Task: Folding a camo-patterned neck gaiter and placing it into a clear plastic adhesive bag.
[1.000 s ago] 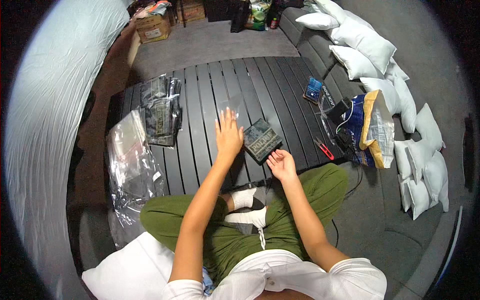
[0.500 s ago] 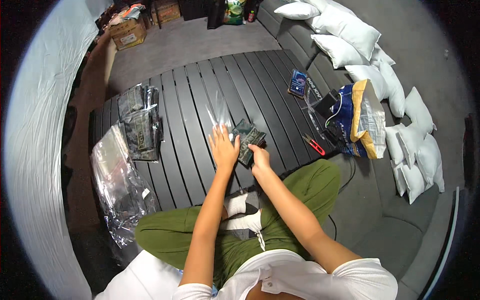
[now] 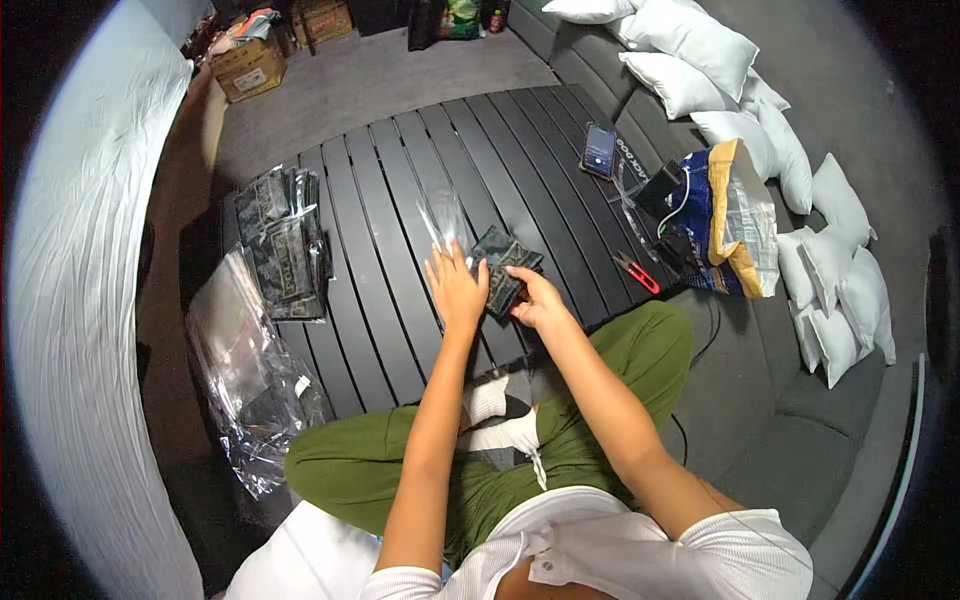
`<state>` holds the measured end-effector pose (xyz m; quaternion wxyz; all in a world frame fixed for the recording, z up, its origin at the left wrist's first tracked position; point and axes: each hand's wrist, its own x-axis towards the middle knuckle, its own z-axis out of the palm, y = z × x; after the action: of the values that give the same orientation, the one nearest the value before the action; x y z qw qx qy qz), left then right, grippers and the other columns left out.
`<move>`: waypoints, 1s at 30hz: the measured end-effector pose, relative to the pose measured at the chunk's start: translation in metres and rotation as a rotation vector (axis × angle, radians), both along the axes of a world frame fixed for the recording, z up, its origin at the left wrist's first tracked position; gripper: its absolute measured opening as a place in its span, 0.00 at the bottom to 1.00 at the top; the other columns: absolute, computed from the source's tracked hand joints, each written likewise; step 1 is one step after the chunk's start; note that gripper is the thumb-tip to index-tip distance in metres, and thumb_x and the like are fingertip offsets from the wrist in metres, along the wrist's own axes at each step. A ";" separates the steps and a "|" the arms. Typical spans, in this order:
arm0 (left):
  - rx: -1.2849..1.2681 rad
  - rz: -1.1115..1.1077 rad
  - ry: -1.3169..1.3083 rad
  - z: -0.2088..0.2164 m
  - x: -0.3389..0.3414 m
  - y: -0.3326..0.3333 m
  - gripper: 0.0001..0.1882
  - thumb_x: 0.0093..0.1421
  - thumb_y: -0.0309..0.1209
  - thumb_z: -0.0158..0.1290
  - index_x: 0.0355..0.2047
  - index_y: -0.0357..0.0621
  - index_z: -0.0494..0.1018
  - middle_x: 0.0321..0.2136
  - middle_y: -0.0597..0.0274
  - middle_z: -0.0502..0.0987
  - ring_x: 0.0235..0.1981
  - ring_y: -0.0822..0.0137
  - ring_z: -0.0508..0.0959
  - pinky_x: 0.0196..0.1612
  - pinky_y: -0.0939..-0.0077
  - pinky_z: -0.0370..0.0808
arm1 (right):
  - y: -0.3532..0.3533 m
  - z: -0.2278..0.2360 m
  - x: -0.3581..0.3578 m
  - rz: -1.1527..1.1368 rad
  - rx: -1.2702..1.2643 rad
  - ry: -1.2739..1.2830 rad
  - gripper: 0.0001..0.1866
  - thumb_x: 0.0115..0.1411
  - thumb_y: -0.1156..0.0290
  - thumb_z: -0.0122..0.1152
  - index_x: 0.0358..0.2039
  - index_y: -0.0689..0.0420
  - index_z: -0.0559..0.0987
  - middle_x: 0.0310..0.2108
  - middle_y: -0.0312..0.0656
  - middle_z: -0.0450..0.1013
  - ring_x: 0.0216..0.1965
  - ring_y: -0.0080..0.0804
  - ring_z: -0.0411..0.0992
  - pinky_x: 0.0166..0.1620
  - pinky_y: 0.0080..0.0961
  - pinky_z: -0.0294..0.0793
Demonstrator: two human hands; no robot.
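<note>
On the black slatted table (image 3: 375, 250) in front of me lies a clear plastic bag (image 3: 441, 212). My left hand (image 3: 459, 295) rests flat over its near end, fingers stretched out. Just right of it, a dark green patterned folded cloth (image 3: 503, 262) sits tilted, its left edge by my left thumb. My right hand (image 3: 540, 299) grips this cloth at its right side, thumb on top and fingers partly hidden beneath. Whether the cloth's far edge touches the bag, I cannot tell.
At the table's left lie a stack of bagged dark cloths (image 3: 285, 245) and loose clear bags (image 3: 232, 335). Red-handled thread snips (image 3: 640, 273), a phone (image 3: 599, 150) and a blue-and-yellow sack (image 3: 728, 215) are to the right. White pillows (image 3: 700, 50) line the grey sofa.
My right hand has shifted its hold on the cloth, with the thumb now further onto its top. My left hand stays on the bag, its thumb closer to the cloth. The whole view has shifted slightly.
</note>
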<state>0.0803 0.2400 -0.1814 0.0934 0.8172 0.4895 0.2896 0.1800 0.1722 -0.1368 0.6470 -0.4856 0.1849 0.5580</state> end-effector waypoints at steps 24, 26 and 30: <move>-0.412 -0.474 -0.050 0.120 -0.044 -0.025 0.19 0.49 0.22 0.41 0.42 0.41 0.71 0.44 0.55 0.73 0.43 0.56 0.73 0.47 0.69 0.69 | -0.102 -0.044 0.029 0.230 0.466 0.061 0.26 0.44 0.82 0.44 0.49 0.67 0.64 0.46 0.50 0.67 0.48 0.44 0.67 0.53 0.40 0.66; -0.332 -0.412 -0.024 0.117 -0.036 -0.038 0.17 0.48 0.21 0.43 0.39 0.43 0.73 0.41 0.60 0.74 0.40 0.55 0.74 0.42 0.66 0.73 | -0.114 -0.023 0.017 0.264 0.419 0.012 0.27 0.43 0.85 0.43 0.48 0.65 0.65 0.44 0.48 0.69 0.45 0.42 0.69 0.50 0.38 0.69; -0.007 -0.408 0.061 0.074 -0.024 -0.042 0.13 0.46 0.21 0.47 0.33 0.46 0.74 0.33 0.62 0.75 0.34 0.60 0.74 0.34 0.67 0.74 | -0.131 0.010 -0.003 0.388 0.318 -0.123 0.28 0.40 0.88 0.43 0.47 0.63 0.66 0.42 0.47 0.70 0.43 0.39 0.70 0.47 0.36 0.70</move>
<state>0.0566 0.1980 -0.1077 0.1383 0.9074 0.3174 0.2382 0.1772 0.0411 -0.1272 0.6058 -0.4373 -0.0415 0.6633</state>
